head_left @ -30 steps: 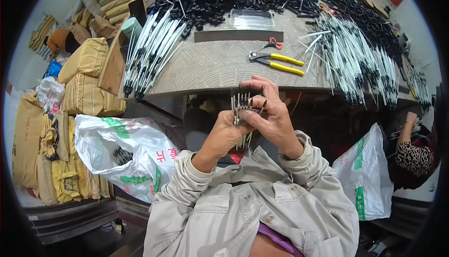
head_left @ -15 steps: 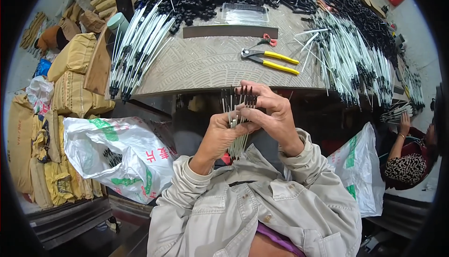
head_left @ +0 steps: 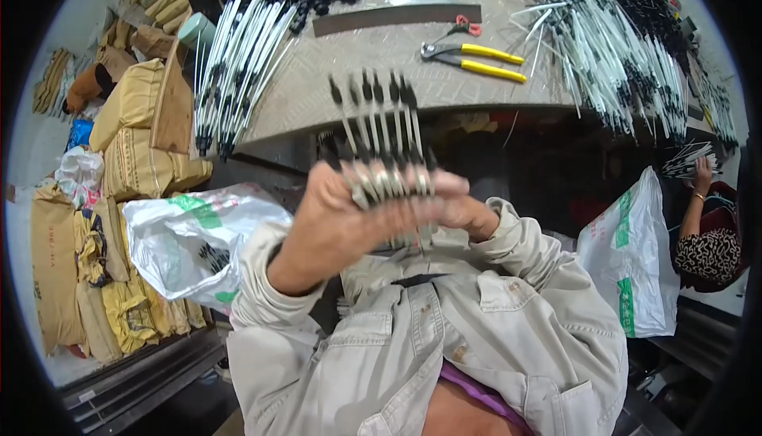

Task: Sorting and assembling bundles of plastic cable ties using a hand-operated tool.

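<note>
A bundle of thin white rods with black tips (head_left: 379, 122) stands fanned out in front of my body, below the table's near edge. My left hand (head_left: 337, 218) is closed around its lower part, the black ends pointing up and away from me. Against the bundle's right side is my right hand (head_left: 459, 207), its fingers closed on the rods and partly covered by the left. Motion smears both hands and the rod tips, so single fingers are hard to make out.
Yellow-handled pliers (head_left: 476, 61) and red-handled snips (head_left: 465, 25) lie on the table (head_left: 333, 59). White rods are heaped at left (head_left: 242, 71) and right (head_left: 615, 63). Open white sacks stand left (head_left: 194, 218) and right (head_left: 627, 261). A person (head_left: 709, 253) works at far right.
My left hand has swung up and forward with the bundle, and the rod tips now fan out higher. My right hand has dropped lower, partly behind the left. The whole view has shifted slightly.
</note>
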A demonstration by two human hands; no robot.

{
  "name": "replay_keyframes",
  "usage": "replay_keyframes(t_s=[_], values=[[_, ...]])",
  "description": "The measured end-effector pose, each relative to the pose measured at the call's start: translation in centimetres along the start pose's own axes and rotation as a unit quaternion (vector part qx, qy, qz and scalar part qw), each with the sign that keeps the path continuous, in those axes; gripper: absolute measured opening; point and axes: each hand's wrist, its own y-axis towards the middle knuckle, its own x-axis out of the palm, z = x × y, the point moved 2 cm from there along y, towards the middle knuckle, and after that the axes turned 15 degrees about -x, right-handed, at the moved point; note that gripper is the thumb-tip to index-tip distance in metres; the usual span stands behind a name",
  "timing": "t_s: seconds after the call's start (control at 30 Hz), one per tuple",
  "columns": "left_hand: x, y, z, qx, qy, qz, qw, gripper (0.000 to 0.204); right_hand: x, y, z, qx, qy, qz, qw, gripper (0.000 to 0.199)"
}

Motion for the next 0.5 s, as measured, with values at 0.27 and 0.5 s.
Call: replay_keyframes(t_s=[0.27, 0.5], values=[[-0.2, -0.5, 2.2, -0.049, -0.023, 0.080, 0.995, 0.023, 4.1, -2.6, 2.7, -0.008, 0.268, -0.048, 0.962, 0.100], [0.0, -2.0, 1.0, 0.185, 0.192, -0.115, 0.957, 0.025, 0.0, 1.0, -3.3, -0.220, 0.115, -0.013, 0.969, 0.087]])
